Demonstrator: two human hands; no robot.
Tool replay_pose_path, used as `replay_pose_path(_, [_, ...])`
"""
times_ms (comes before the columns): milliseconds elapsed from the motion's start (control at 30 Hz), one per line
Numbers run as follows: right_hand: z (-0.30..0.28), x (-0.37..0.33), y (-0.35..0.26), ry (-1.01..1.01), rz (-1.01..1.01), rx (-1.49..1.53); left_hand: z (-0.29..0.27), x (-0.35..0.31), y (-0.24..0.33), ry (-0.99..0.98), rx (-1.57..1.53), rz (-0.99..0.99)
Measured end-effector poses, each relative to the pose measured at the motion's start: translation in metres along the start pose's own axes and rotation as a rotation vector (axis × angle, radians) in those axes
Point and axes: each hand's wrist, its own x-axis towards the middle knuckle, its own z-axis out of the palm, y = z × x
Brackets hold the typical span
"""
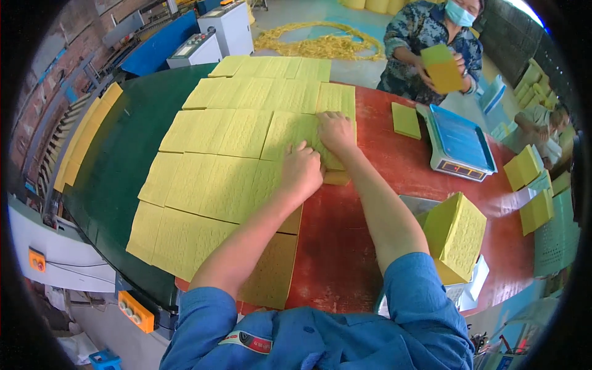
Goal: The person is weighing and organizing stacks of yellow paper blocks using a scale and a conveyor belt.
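Rows of yellow embossed paper stacks (243, 132) lie side by side across the table before me. My left hand (302, 169) is closed at the near edge of one stack, its index finger raised slightly and its other fingers curled against the paper. Just right of it and farther off, my right hand (337, 132) rests on top of the paper, fingers stretched over the surface near the right end of the row. Beneath my hands a darker yellow stack edge (336, 178) shows. My palms hide part of the paper.
A scale with a blue tray (459, 132) stands right on the red tabletop (339, 246), beside a small yellow stack (406, 120). Nearer stands a tall yellow stack (459, 237). Across the table, a masked person (425, 43) holds a yellow block. A green belt (123, 154) lies left.
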Motion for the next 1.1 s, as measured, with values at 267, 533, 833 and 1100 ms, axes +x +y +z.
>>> replay_pose_path(267, [-0.020, -0.034, 0.028, 0.023, -0.004, -0.172, 0.003, -0.001, 0.013, 0.067, -0.069, 0.155])
replay_pose_path(533, [-0.079, -0.112, 0.002, -0.141, 0.132, -0.173, -0.026, -0.055, 0.073, -0.172, -0.067, 0.195])
replay_pose_path(833, [-0.173, -0.250, -0.052, -0.241, -0.032, -0.035, -0.065, -0.238, 0.120, -0.056, -0.085, 0.149])
replay_pose_path(1100, [-0.221, -0.311, -0.064, -0.494, -0.127, 0.064, -0.067, -0.363, 0.169, 0.314, -0.529, -0.356])
